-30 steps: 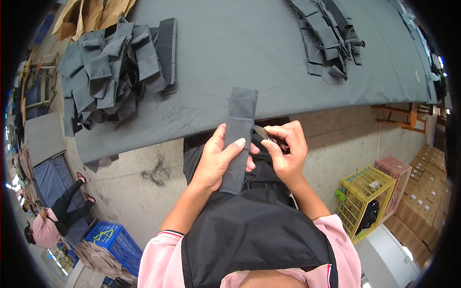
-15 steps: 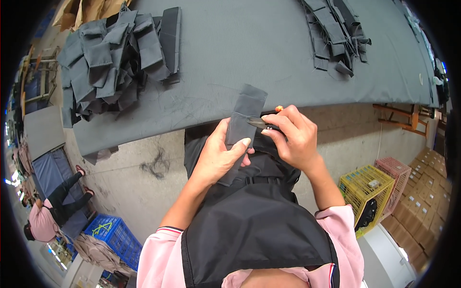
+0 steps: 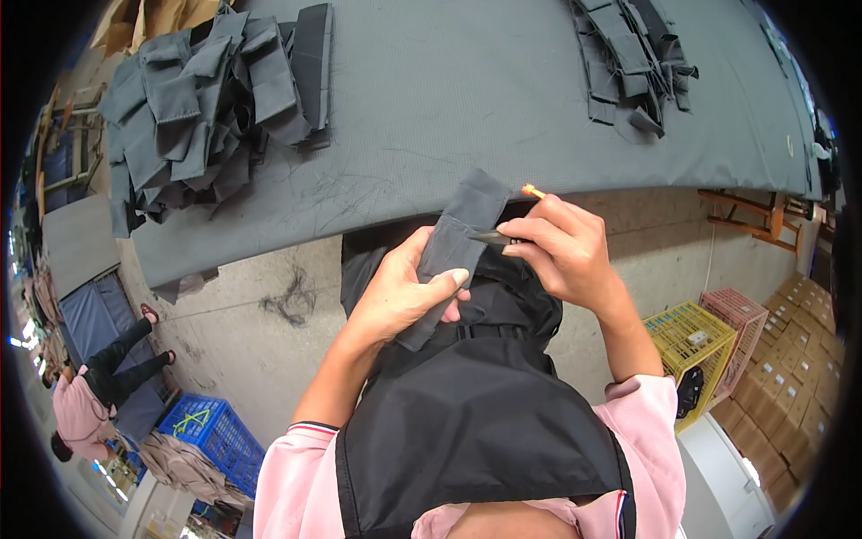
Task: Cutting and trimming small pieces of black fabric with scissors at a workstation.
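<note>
Between the thumb and fingers of my left hand (image 3: 404, 287) is a dark grey fabric strip (image 3: 453, 238), slanting up to the right, with a stitched seam across it. My right hand (image 3: 566, 247) grips small thread snips (image 3: 489, 237). Their dark pointed blades touch or nearly touch the strip's right side at the seam; I cannot tell whether the blades are parted. A small orange tip (image 3: 532, 190) sticks out above my right fingers; what it belongs to is hidden.
On the grey-covered table (image 3: 404, 108) lie a heap of fabric strips (image 3: 193, 108) at left and a smaller pile (image 3: 628, 58) at right. Yellow crate (image 3: 691, 337), pink crate (image 3: 741, 314) and cartons (image 3: 790, 377) stand right. A blue crate (image 3: 215, 440) and another person (image 3: 90, 404) are left.
The strip has tilted further to the right. My right hand has shifted slightly right and turned, with the snips still at the seam; more of the orange tip shows.
</note>
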